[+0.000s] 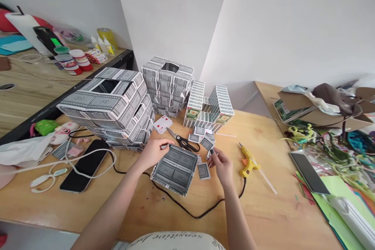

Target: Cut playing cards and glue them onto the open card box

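A shallow square tray made of grey-backed playing cards (175,168) lies on the table before me. Its far left corner is pinched by my left hand (156,152), fingers closed on the edge. To the right of the tray, my right hand (222,166) has thumb and fingertips together on a small playing card (209,154), partly hidden by the fingers. More loose cards (200,131) lie scattered beyond that hand, and a single card (204,171) is face down beside the tray. Black-handled scissors (187,144) rest half open just behind the tray.
Two boxy card structures (117,105) (166,86) and stacked card boxes (222,103) stand at the back. A yellow glue gun (248,160) lies right, its black cord (193,215) crossing in front. Phones (84,166) (309,172) lie at both sides; craft scraps (328,156) pile up right.
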A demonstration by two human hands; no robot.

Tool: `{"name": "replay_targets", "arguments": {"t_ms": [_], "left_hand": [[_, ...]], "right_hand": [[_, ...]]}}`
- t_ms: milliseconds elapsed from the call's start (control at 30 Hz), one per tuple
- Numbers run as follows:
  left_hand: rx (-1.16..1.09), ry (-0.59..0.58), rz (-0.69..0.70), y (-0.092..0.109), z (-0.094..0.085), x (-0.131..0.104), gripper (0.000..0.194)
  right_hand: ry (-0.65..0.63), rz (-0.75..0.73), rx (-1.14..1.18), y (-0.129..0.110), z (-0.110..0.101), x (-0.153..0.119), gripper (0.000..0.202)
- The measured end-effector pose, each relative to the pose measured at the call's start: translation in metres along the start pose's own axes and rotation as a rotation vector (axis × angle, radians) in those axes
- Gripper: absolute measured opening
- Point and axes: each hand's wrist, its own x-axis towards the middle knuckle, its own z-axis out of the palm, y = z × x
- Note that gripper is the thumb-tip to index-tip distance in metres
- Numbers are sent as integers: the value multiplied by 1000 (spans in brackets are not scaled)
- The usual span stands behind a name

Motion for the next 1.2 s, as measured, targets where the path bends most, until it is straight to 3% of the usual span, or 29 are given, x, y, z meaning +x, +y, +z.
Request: {"name": "replay_targets", "arguments": {"t_ms": [267,467,567,667,767,833,933,1000,1200], "left_hand": [[-243,87,-17,-9,0,-5,41],[8,207,-118,-9,12,-44,64],[-51,200,-207,-11,17,-53,62],[-40,127,-172,-11,11,-43,49],[4,30,-63,-7,2,-18,25],[-60,-57,9,-5,0,1,22],[-178,-143,45,-5,4,23,26],[-226,-123,64,-7,6,28,32],[-581,-124,180,-22,8,12,49]], "right_hand": [[-2,78,473,3,10,-2,29],[4,123,540,3,8,0,26],[8,94,569,6,8,-1,21],[38,54,598,8,11,-2,20],[49,44,585,7,17,-3,20],[27,56,575,5,21,-4,19],[-6,79,556,0,24,-7,18],[-23,78,559,-4,25,-8,19],[-128,20,627,-20,27,-5,18]]}}
